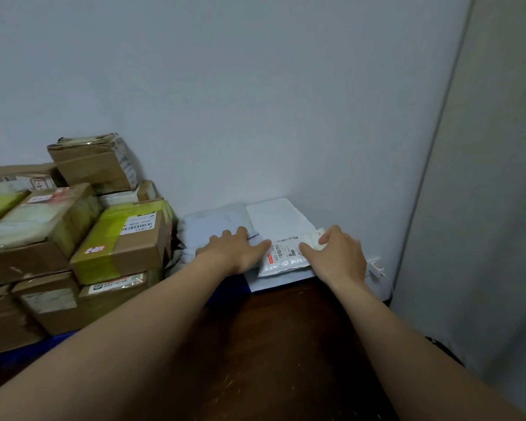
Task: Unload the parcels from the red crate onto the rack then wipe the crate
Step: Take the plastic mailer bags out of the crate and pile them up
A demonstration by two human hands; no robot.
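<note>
At far end of dark shelf (286,344), white parcel (289,253) lies on flat mailers (274,217). Left hand (234,250) spread flat at its 9 o'clock edge; right hand (334,253) pinching its 3 o'clock corner. Stacked cartons (119,238) at 9 o'clock.

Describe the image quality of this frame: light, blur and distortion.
Head view: dim, flat light with a bluish cast and no glare; wide-angle bending curves the wall edge at right; stacked cardboard boxes are soft; the label on the white mailer between the left hand and right hand is partly readable.
</note>
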